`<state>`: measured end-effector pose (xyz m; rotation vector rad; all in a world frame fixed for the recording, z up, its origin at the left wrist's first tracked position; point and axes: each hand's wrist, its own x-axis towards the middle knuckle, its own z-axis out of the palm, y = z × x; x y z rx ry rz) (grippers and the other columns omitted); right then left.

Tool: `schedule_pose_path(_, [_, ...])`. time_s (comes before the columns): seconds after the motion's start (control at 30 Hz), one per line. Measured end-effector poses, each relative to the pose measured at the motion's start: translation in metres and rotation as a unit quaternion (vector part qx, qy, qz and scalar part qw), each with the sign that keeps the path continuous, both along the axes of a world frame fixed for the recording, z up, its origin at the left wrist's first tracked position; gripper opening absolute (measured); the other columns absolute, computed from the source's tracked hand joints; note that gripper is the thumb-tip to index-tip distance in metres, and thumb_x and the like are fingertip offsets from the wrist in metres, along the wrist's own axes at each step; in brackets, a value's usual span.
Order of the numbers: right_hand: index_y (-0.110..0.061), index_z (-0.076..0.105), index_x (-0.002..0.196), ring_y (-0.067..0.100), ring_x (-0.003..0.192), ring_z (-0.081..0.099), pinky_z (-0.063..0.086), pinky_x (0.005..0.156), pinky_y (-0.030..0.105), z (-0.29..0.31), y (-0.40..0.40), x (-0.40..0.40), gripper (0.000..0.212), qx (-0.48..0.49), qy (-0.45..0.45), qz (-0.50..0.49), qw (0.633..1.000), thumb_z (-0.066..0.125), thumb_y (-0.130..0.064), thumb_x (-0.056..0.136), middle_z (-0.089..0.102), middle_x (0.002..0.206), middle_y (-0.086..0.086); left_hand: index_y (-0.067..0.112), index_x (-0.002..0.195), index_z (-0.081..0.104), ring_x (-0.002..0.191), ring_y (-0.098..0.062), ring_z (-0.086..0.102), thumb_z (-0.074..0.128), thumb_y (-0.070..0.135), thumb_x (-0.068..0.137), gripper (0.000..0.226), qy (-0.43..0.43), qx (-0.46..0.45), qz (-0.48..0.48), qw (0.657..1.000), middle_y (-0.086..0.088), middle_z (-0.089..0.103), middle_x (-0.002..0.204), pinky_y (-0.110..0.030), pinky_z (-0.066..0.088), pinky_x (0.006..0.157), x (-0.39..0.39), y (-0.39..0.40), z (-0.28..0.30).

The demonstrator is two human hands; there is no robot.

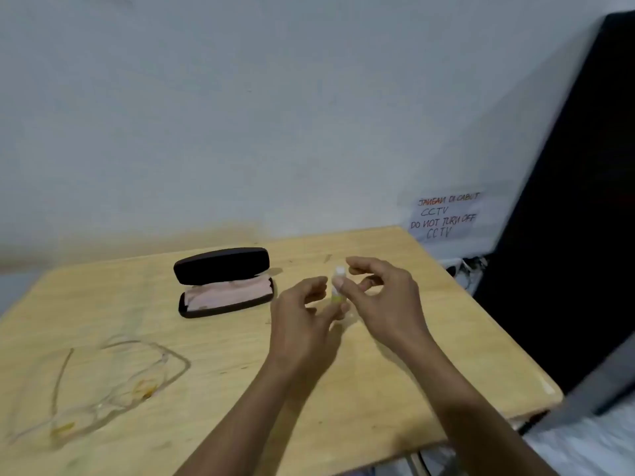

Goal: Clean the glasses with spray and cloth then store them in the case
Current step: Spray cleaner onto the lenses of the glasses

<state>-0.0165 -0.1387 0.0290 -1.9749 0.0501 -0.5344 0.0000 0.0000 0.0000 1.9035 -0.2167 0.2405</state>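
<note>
My hands, left point(302, 314) and right point(381, 297), both pinch the spray point(338, 283) above the surface point(378, 389) | case point(225, 281) open behind, cloth point(226, 293) inside | glasses point(103, 389) lie near-left

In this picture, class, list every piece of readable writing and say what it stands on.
Paper sign taped to the wall, four handwritten lines:
"JANGAN DI CABUT" (red, slightly blurred)
"CCTV"
"DO NOT TURN OFF"
"CCTV"
Spray bottle between the hands: label too blurred to read.
Glasses case: no writing visible.
</note>
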Motion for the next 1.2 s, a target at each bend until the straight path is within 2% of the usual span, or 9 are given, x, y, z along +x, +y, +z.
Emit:
schedule_pose_path(0.13, [-0.027, 0.076, 0.107, 0.004, 0.08, 0.065, 0.049, 0.063, 0.013, -0.004, 0.002, 0.008, 0.029, 0.016, -0.007, -0.004, 1.0, 0.082, -0.034, 0.08, 0.074, 0.095, -0.012, 0.018, 0.098, 0.075, 0.081, -0.001, 0.071, 0.075, 0.017, 0.081, 0.017, -0.024, -0.025, 0.006, 0.999, 0.006, 0.076, 0.087, -0.02, 0.057, 0.069, 0.004, -0.008, -0.001])
schedule_pose_path(0.2, [-0.026, 0.076, 0.104, 0.002, 0.078, 0.062, 0.048, 0.06, 0.011, -0.007, 0.003, 0.011, 0.025, 0.018, -0.011, 0.0, 1.0, 0.082, -0.031, 0.081, 0.073, 0.093, -0.012, 0.016, 0.093, 0.076, 0.074, -0.001, 0.071, 0.073, 0.012, 0.083, 0.011, -0.027, -0.041, 0.002, 0.999, 0.007, 0.076, 0.08, -0.017, 0.055, 0.065, 0.002, -0.011, -0.001])
schedule_pose_path(0.43, [-0.024, 0.074, 0.097, 0.006, 0.081, 0.062, 0.051, 0.066, 0.022, -0.01, 0.006, 0.015, 0.013, 0.007, -0.011, 0.013, 1.0, 0.079, -0.027, 0.085, 0.072, 0.086, -0.01, 0.017, 0.096, 0.073, 0.07, -0.007, 0.071, 0.072, 0.018, 0.087, 0.009, -0.023, -0.04, 0.002, 0.999, 0.01, 0.074, 0.081, -0.031, 0.06, 0.066, -0.003, -0.008, -0.002])
schedule_pose_path(0.53, [-0.023, 0.073, 0.097, 0.006, 0.082, 0.063, 0.05, 0.063, 0.02, -0.007, 0.008, 0.01, 0.011, 0.005, -0.014, 0.031, 0.999, 0.077, -0.025, 0.087, 0.071, 0.087, -0.008, 0.019, 0.096, 0.071, 0.068, -0.007, 0.07, 0.071, 0.019, 0.088, 0.008, -0.041, -0.019, 0.005, 0.999, 0.01, 0.073, 0.082, -0.031, 0.06, 0.065, -0.009, -0.003, -0.002])
schedule_pose_path(0.67, [-0.026, 0.068, 0.094, 0.003, 0.075, 0.06, 0.045, 0.061, 0.011, -0.001, 0.014, 0.004, 0.007, -0.005, -0.026, 0.066, 0.997, 0.073, -0.022, 0.091, 0.069, 0.085, -0.005, 0.023, 0.097, 0.07, 0.073, -0.005, 0.069, 0.069, 0.019, 0.089, 0.009, -0.066, 0.014, -0.001, 0.998, 0.012, 0.072, 0.084, -0.028, 0.059, 0.065, -0.018, 0.006, 0.005])
schedule_pose_path(0.83, [-0.03, 0.065, 0.095, 0.005, 0.079, 0.062, 0.053, 0.077, 0.025, 0.004, 0.019, 0.003, 0.008, -0.018, -0.021, 0.105, 0.994, 0.068, -0.022, 0.095, 0.068, 0.086, -0.01, 0.019, 0.1, 0.071, 0.067, -0.007, 0.069, 0.068, 0.018, 0.089, 0.012, -0.078, 0.032, -0.003, 0.996, 0.01, 0.072, 0.079, -0.031, 0.057, 0.062, -0.022, 0.016, 0.011])
schedule_pose_path(1.0, [-0.023, 0.067, 0.097, 0.003, 0.084, 0.064, 0.05, 0.081, 0.019, 0.016, 0.017, 0.006, 0.009, 0.04, -0.036, 0.152, 0.987, 0.064, -0.015, 0.097, 0.071, 0.095, -0.007, 0.017, 0.106, 0.071, 0.071, -0.008, 0.07, 0.067, 0.019, 0.089, 0.017, -0.063, 0.052, -0.005, 0.997, 0.009, 0.073, 0.085, -0.035, 0.059, 0.064, -0.026, 0.025, 0.007])
schedule_pose_path(1.13, [-0.019, 0.068, 0.098, -0.003, 0.078, 0.062, 0.05, 0.075, 0.015, 0.027, 0.006, 0.008, 0.007, 0.131, -0.079, 0.106, 0.983, 0.066, -0.013, 0.096, 0.069, 0.089, -0.009, 0.02, 0.101, 0.072, 0.075, -0.007, 0.069, 0.069, 0.017, 0.088, 0.014, -0.053, 0.032, 0.028, 0.998, 0.012, 0.072, 0.083, -0.03, 0.058, 0.064, -0.027, 0.032, 0.005])
schedule_pose_path(1.2, [-0.016, 0.07, 0.099, -0.002, 0.077, 0.061, 0.049, 0.074, 0.013, 0.021, -0.004, 0.01, 0.005, 0.102, -0.082, 0.046, 0.99, 0.07, -0.017, 0.093, 0.069, 0.087, -0.009, 0.017, 0.102, 0.073, 0.075, -0.004, 0.069, 0.072, 0.015, 0.085, 0.017, -0.054, 0.016, 0.045, 0.997, 0.012, 0.072, 0.084, -0.021, 0.056, 0.061, -0.025, 0.034, 0.005])
